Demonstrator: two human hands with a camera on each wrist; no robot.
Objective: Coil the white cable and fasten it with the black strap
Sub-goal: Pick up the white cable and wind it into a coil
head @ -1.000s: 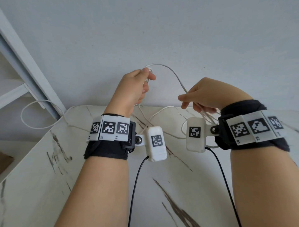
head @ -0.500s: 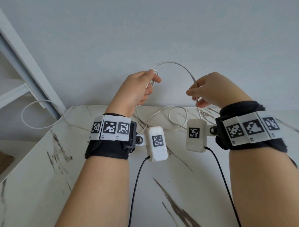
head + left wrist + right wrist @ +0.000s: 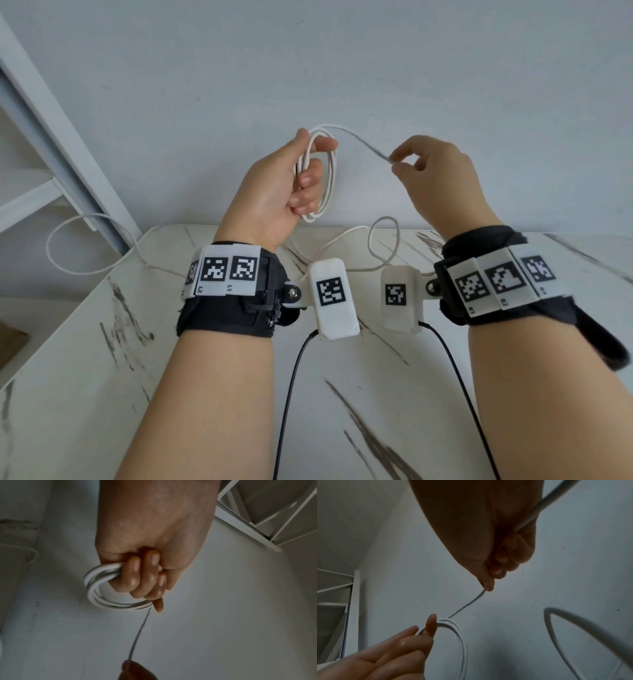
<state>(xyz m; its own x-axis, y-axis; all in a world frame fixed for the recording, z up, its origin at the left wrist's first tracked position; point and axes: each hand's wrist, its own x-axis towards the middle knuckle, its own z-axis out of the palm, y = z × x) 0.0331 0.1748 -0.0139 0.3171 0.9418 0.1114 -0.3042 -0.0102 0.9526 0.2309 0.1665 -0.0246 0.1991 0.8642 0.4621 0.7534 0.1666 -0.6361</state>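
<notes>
Cable [image 3: 328, 178] slack trails across the bench [image 3: 102, 359] and up to both raised hands. Left hand [image 3: 274, 192] grips several loops; right hand [image 3: 435, 174] pinches the strand running from them.

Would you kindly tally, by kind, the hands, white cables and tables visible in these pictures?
Hands: 2, the left hand holding the coil and the right hand pinching the free run.
White cable: 1.
Table: 1.
Total: 4.
</notes>
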